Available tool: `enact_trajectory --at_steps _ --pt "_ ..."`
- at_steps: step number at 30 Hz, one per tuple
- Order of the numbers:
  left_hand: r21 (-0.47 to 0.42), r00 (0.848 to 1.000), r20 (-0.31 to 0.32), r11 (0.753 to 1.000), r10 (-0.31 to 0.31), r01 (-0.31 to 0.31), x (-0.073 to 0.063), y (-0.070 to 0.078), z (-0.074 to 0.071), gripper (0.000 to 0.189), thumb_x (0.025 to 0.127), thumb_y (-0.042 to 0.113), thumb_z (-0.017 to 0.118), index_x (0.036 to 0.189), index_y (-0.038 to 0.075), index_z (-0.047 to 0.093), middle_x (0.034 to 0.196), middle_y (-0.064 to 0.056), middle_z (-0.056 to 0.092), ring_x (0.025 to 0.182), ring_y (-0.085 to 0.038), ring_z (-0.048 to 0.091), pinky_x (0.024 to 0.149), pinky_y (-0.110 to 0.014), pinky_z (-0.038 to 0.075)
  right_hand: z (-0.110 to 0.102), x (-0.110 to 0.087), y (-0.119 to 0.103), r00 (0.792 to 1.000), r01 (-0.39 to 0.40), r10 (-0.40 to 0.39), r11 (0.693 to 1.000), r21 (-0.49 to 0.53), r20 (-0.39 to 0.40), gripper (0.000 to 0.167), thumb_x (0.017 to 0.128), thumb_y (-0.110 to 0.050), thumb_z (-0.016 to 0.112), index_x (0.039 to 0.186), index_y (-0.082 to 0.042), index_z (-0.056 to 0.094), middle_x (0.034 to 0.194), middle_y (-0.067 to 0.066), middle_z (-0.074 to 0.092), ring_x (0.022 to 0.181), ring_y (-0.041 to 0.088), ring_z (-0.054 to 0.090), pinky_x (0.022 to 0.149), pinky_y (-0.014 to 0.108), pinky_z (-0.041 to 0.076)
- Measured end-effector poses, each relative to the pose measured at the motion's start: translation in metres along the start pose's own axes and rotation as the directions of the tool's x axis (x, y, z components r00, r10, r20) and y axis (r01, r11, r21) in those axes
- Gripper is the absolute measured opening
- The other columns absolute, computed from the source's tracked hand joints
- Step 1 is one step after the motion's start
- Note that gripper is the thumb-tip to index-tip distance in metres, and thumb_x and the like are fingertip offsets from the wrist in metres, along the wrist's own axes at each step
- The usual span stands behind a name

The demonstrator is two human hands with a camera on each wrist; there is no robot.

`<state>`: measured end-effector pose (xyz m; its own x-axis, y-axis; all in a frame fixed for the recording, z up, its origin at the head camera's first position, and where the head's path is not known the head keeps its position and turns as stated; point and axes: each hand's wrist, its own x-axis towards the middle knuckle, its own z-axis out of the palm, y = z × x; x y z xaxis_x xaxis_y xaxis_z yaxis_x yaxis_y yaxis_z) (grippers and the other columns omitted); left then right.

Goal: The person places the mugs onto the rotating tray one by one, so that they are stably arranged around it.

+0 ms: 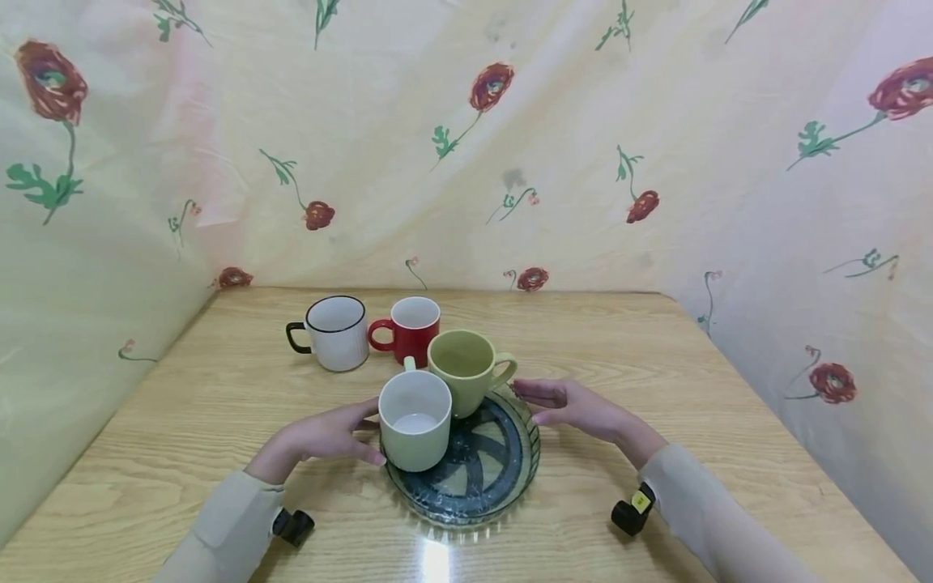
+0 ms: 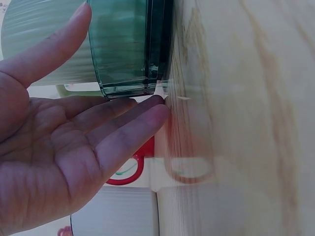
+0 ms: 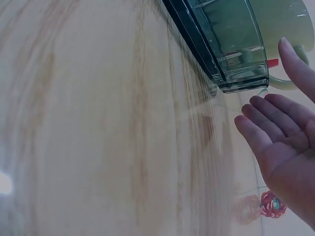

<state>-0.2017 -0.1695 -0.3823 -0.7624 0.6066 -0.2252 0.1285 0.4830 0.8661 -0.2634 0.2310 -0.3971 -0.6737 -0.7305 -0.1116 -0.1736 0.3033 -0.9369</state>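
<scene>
A round clear glass dish [image 1: 477,478] with a dark pattern on its base stands on the table, with a white mug [image 1: 415,441] on its left part and a yellow-green mug [image 1: 470,389] towards its back. My left hand [image 1: 328,436] is at the dish's left side. In the left wrist view its fingers [image 2: 123,120] extend along the glass wall and the thumb lies across the rim. On the other side, my right hand [image 1: 583,410] holds nothing; its loosely extended fingers [image 3: 266,120] are beside the dish, below the green mug's handle in the right wrist view.
Behind the dish stand a red mug [image 1: 417,334] and a white mug with a black rim and handle [image 1: 338,336]. A flower-printed cloth [image 1: 408,178] hangs behind the wooden table [image 1: 605,340] and along both sides. Each sleeve carries a small black wrist camera [image 1: 630,512].
</scene>
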Motion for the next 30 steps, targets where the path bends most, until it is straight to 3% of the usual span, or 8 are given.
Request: enact_trajectory --at_steps 13,19,25,30 --pt "0.004 1.0 -0.009 1.0 -0.007 0.008 -0.0005 0.0006 -0.0001 0.089 0.084 0.014 0.075 0.152 -0.001 0.02 0.157 -0.026 0.024 0.137 -0.051 0.036 0.112 -0.062 0.032 0.0011 -0.0006 -0.0013 0.999 -0.017 0.017 1.0 0.002 -0.041 0.068 0.093 -0.009 0.062 0.149 0.006 0.027 0.155 0.024 0.028 0.145 0.041 0.025 0.109 0.018 0.038" --pt "0.009 1.0 -0.009 1.0 0.003 -0.003 -0.0007 0.0013 -0.0004 0.089 0.084 0.014 0.075 0.152 -0.002 0.02 0.157 -0.026 0.024 0.136 -0.051 0.037 0.112 -0.061 0.032 0.0037 -0.0022 -0.0003 1.0 0.003 -0.004 1.0 0.02 0.026 0.075 0.089 -0.007 0.066 0.149 0.007 0.025 0.157 0.025 0.022 0.145 0.043 0.022 0.109 0.017 0.037" --pt "0.008 1.0 -0.001 1.0 0.017 -0.017 -0.0004 0.0007 -0.0014 0.088 0.085 0.014 0.074 0.152 -0.003 0.02 0.157 -0.026 0.024 0.136 -0.051 0.037 0.112 -0.061 0.031 0.0015 -0.0042 -0.0015 0.993 0.009 -0.014 0.999 0.041 0.12 0.088 0.085 -0.005 0.068 0.152 0.007 0.012 0.16 0.025 0.008 0.146 0.045 0.012 0.109 0.011 0.033" --pt "0.01 1.0 -0.012 1.0 -0.002 0.002 -0.0006 0.0004 -0.0007 0.088 0.084 0.014 0.075 0.152 -0.001 0.021 0.157 -0.025 0.025 0.136 -0.05 0.037 0.112 -0.062 0.031 0.0017 -0.0065 -0.002 0.982 0.028 -0.023 0.999 -0.024 0.189 0.1 0.083 -0.009 0.072 0.154 0.001 0.001 0.161 0.024 0.0 0.145 0.048 0.014 0.108 0.009 0.031"
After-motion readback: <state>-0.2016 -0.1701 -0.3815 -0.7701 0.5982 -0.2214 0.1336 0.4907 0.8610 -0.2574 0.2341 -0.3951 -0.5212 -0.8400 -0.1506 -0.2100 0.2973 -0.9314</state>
